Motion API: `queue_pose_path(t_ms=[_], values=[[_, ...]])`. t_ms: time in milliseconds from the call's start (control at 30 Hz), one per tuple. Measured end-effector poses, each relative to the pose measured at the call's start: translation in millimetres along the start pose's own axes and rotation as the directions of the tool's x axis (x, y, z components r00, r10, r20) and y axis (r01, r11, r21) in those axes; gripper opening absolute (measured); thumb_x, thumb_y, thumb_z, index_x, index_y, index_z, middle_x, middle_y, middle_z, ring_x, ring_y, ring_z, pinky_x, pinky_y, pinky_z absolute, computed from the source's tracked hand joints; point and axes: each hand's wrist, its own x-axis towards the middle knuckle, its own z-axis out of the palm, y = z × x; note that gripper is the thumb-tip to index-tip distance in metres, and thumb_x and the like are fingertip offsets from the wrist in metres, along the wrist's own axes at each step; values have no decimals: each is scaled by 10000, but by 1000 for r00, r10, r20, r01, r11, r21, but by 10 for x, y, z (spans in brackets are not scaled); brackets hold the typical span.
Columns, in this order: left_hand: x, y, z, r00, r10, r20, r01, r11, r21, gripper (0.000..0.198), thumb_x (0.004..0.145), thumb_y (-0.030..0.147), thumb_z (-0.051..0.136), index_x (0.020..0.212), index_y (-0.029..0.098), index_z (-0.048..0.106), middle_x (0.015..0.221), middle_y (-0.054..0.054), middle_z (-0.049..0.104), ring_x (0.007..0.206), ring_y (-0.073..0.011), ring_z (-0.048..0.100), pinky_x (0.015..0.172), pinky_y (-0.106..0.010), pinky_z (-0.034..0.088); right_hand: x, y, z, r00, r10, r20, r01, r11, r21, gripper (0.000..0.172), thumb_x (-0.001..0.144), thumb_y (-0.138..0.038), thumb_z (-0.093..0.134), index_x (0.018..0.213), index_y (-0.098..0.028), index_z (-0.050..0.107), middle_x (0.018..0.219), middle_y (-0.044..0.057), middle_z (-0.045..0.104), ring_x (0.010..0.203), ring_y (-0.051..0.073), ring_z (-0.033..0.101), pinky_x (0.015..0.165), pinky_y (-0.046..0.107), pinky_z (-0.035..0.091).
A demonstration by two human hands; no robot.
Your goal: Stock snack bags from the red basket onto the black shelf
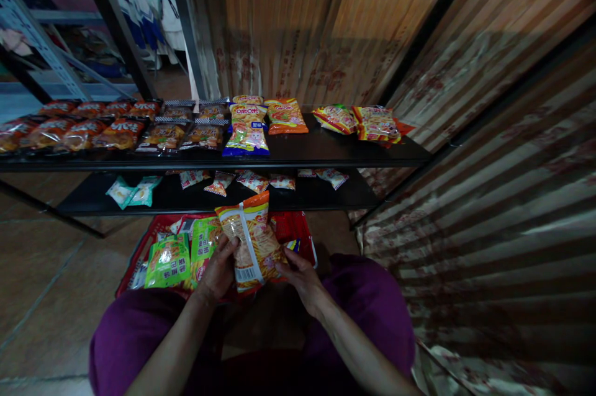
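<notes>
Between my two hands is an orange snack bag (267, 244), its back with a pale seam and barcode facing me. My left hand (221, 269) grips the bag's left side, thumb on the front. On its lower right edge, the fingers of my right hand (302, 277) are closed. Below and behind the bag sits a red basket (307, 238) on the floor. In it lie green snack packets (168, 261) and other packs, partly hidden by the bag and my hands.
A black two-tier shelf (298, 151) stands ahead. Its upper tier carries bread packs (121, 134), a blue-and-yellow snack bag (246, 129), an orange bag (286, 115) and red-yellow bags (377, 124). Small packets (251, 181) lie on the lower tier. A patterned curtain (475, 210) hangs at right.
</notes>
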Motion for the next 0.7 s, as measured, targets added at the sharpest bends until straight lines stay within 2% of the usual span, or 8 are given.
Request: queue_pose_path(t_ms=[100, 233, 333, 400, 467, 500, 600, 700], values=[[22, 0, 24, 998, -60, -19, 59, 998, -32, 523, 818, 405, 621, 1275, 172, 517, 1180, -109, 663, 1167, -276, 574, 1043, -446, 406, -16, -31, 2, 1000, -8, 16, 8, 1000, 4, 576, 597, -411, 820, 1116, -209, 672, 1124, 43, 699, 1086, 264, 620, 1014, 436, 419], [40, 13, 84, 992, -94, -83, 90, 995, -45, 469, 839, 366, 589, 1248, 143, 537, 1139, -113, 683, 1158, -273, 582, 1055, -433, 400, 22, -21, -16, 998, -39, 47, 41, 998, -48, 555, 636, -431, 787, 1134, -220, 664, 1150, 47, 688, 1092, 268, 617, 1010, 436, 424], [70, 5, 92, 989, -86, -124, 80, 996, -50, 468, 840, 373, 584, 1235, 126, 545, 1122, -123, 688, 1123, -277, 604, 1032, -439, 424, 80, 33, -68, 990, -138, -36, 121, 947, -299, 567, 687, -438, 732, 1203, -229, 623, 1230, 69, 644, 1165, 293, 569, 1015, 484, 416], [101, -17, 74, 984, -55, -167, 49, 998, -39, 457, 826, 357, 608, 1218, 128, 553, 1111, -123, 691, 1094, -271, 622, 1007, -436, 447, 99, 61, -96, 937, -341, -75, 239, 783, -574, 555, 741, -405, 680, 1261, -235, 580, 1303, 85, 591, 1249, 303, 495, 1049, 524, 370], [133, -47, 56, 975, -9, -223, 5, 1000, -19, 429, 807, 334, 638, 1187, 146, 569, 1091, -109, 698, 1056, -257, 642, 977, -423, 473, 87, 66, -94, 844, -536, 28, 360, 527, -770, 498, 816, -353, 603, 1299, -245, 545, 1358, 86, 543, 1301, 281, 437, 1077, 523, 339], [146, -61, 52, 968, 15, -251, -17, 1000, -5, 411, 801, 328, 647, 1169, 158, 578, 1077, -99, 703, 1035, -250, 652, 960, -416, 486, 70, 62, -79, 802, -587, 113, 412, 406, -815, 472, 849, -332, 564, 1313, -251, 530, 1375, 82, 526, 1311, 264, 426, 1082, 508, 341], [168, -90, 82, 945, 75, -320, -66, 997, 39, 352, 798, 340, 650, 1109, 184, 598, 1024, -72, 713, 974, -231, 675, 908, -398, 518, -4, 51, 11, 739, -594, 316, 495, 162, -854, 491, 881, -325, 532, 1364, -268, 465, 1405, 69, 493, 1344, 249, 380, 1094, 490, 344], [162, -95, 168, 919, 138, -369, -114, 990, 87, 323, 795, 354, 652, 1071, 194, 596, 998, -57, 709, 939, -211, 682, 887, -380, 528, -67, 97, 113, 754, -542, 371, 475, 59, -878, 661, 823, -374, 615, 1425, -257, 369, 1484, 93, 381, 1409, 296, 250, 1119, 536, 284]])
